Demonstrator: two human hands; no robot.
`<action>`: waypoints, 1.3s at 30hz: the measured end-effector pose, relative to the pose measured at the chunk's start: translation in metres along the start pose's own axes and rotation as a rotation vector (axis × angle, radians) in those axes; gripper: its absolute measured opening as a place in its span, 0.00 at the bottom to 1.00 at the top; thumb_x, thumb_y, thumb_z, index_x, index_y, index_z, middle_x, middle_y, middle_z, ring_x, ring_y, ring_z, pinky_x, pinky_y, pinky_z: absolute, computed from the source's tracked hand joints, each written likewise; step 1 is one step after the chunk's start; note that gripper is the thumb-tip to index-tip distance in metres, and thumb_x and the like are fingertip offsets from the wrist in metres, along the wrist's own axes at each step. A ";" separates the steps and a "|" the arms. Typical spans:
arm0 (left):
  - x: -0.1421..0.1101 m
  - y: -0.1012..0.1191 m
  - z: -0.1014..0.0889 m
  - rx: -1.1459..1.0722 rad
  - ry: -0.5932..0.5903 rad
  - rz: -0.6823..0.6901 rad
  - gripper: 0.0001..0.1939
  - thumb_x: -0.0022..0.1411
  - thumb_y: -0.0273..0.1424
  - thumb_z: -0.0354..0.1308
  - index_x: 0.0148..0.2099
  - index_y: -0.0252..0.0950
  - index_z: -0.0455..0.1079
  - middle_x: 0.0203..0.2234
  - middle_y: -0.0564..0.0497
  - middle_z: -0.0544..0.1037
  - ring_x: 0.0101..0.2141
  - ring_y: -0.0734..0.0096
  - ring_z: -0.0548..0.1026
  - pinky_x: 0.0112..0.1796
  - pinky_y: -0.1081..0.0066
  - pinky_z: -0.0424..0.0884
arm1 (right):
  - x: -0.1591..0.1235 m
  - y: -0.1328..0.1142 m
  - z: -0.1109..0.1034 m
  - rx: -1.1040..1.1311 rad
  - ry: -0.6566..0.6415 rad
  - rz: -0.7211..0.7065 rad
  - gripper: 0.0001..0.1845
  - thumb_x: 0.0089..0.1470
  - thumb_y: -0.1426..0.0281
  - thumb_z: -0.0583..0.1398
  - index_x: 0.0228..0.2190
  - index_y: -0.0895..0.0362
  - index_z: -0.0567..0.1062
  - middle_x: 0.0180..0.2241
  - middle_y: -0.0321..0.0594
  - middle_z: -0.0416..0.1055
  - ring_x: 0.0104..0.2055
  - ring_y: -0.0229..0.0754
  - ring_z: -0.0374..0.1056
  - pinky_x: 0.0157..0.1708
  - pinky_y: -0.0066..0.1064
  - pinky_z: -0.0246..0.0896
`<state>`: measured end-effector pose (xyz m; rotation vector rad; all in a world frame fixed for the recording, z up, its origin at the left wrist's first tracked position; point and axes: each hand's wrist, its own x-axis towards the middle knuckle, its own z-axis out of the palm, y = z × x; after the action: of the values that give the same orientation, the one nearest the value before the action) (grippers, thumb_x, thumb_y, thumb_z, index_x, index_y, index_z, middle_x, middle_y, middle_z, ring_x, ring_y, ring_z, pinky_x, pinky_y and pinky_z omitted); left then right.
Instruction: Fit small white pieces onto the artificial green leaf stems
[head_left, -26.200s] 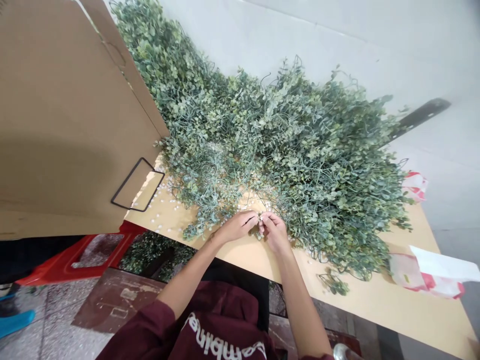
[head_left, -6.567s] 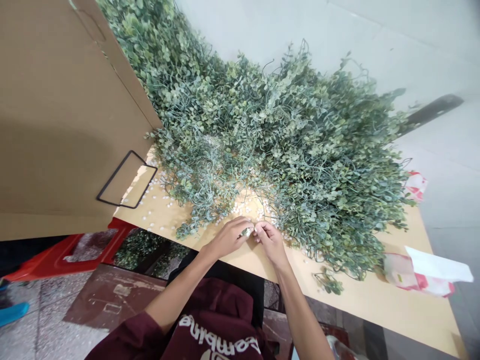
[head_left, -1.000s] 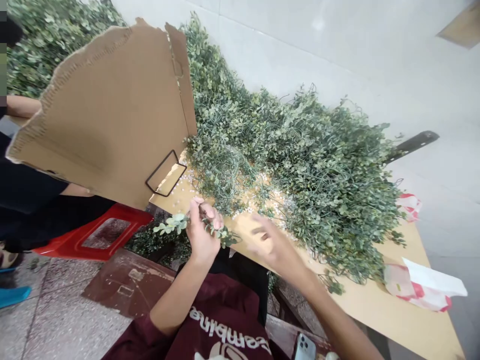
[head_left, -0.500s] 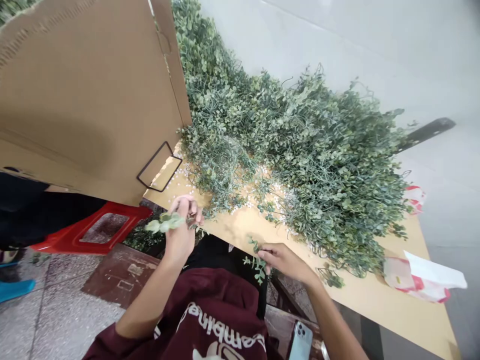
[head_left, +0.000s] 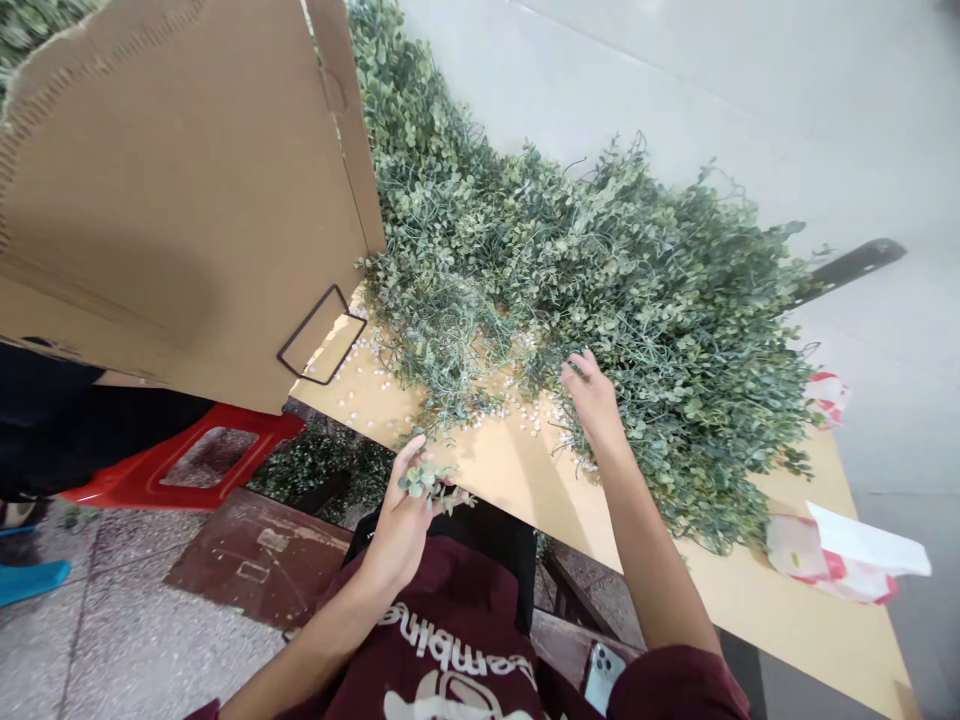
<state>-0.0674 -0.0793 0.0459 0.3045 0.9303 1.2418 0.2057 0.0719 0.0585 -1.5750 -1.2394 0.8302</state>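
My left hand (head_left: 401,520) hovers just off the near edge of the tan table (head_left: 525,490) and holds a small green leafy sprig (head_left: 427,482) in its fingers. My right hand (head_left: 592,395) reaches forward onto the big heap of artificial green foliage (head_left: 600,300); its fingertips are among the stems at the heap's near edge. Whether they hold a stem is hidden. Small white beads (head_left: 480,415) lie scattered on the table between the two hands.
A large cardboard sheet (head_left: 187,190) stands at the left with a black wire frame (head_left: 319,335) by its corner. A red stool (head_left: 180,465) is below it. A red-and-white bag (head_left: 847,545) lies at the right. A phone (head_left: 600,675) rests on my lap.
My right hand has moved from the near table edge up into the foliage heap and no longer holds its sprig. My left hand has dropped lower and nearer with its sprig.
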 end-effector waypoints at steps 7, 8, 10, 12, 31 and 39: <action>-0.022 -0.010 0.000 -0.100 -0.011 -0.236 0.19 0.59 0.33 0.63 0.51 0.42 0.64 0.38 0.51 0.71 0.42 0.65 0.73 0.45 0.51 0.74 | -0.057 -0.038 -0.014 -0.405 0.024 -0.232 0.16 0.60 0.63 0.53 0.46 0.54 0.74 0.50 0.48 0.72 0.49 0.48 0.72 0.47 0.41 0.68; -0.023 -0.013 0.001 -0.090 -0.008 -0.246 0.18 0.59 0.35 0.63 0.50 0.42 0.65 0.37 0.52 0.71 0.41 0.66 0.73 0.45 0.51 0.75 | -0.070 -0.038 -0.013 -0.430 -0.154 -0.129 0.15 0.60 0.63 0.54 0.43 0.55 0.75 0.40 0.46 0.77 0.39 0.46 0.75 0.39 0.37 0.71; -0.021 -0.019 0.001 -0.056 -0.020 -0.243 0.16 0.59 0.38 0.63 0.47 0.40 0.65 0.35 0.52 0.71 0.37 0.69 0.73 0.42 0.54 0.76 | -0.089 -0.031 -0.008 -0.488 -0.414 0.075 0.14 0.59 0.64 0.55 0.44 0.57 0.73 0.30 0.40 0.76 0.24 0.41 0.73 0.26 0.30 0.68; -0.018 -0.027 0.001 -0.010 -0.072 -0.228 0.16 0.60 0.40 0.63 0.44 0.38 0.66 0.32 0.53 0.71 0.34 0.71 0.73 0.41 0.57 0.76 | -0.098 -0.018 -0.002 -0.570 -0.450 0.184 0.18 0.58 0.66 0.56 0.49 0.57 0.69 0.26 0.36 0.74 0.20 0.38 0.70 0.22 0.27 0.64; 0.004 -0.049 -0.002 0.310 -0.299 -0.126 0.19 0.61 0.44 0.59 0.31 0.31 0.69 0.23 0.52 0.71 0.25 0.73 0.73 0.32 0.71 0.72 | -0.048 0.006 0.032 -0.821 -0.234 -0.124 0.08 0.59 0.74 0.53 0.33 0.56 0.73 0.30 0.41 0.74 0.32 0.43 0.69 0.34 0.29 0.55; 0.013 -0.046 -0.006 0.458 -0.367 -0.031 0.21 0.66 0.45 0.51 0.36 0.31 0.71 0.26 0.47 0.75 0.29 0.67 0.73 0.35 0.68 0.71 | -0.082 -0.028 -0.006 -0.258 -0.426 -0.232 0.11 0.60 0.63 0.57 0.31 0.55 0.75 0.42 0.45 0.72 0.45 0.45 0.68 0.40 0.32 0.63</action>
<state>-0.0404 -0.0846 0.0066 0.8474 0.8840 0.8914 0.1800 -0.0070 0.0837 -1.4554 -1.8611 0.9095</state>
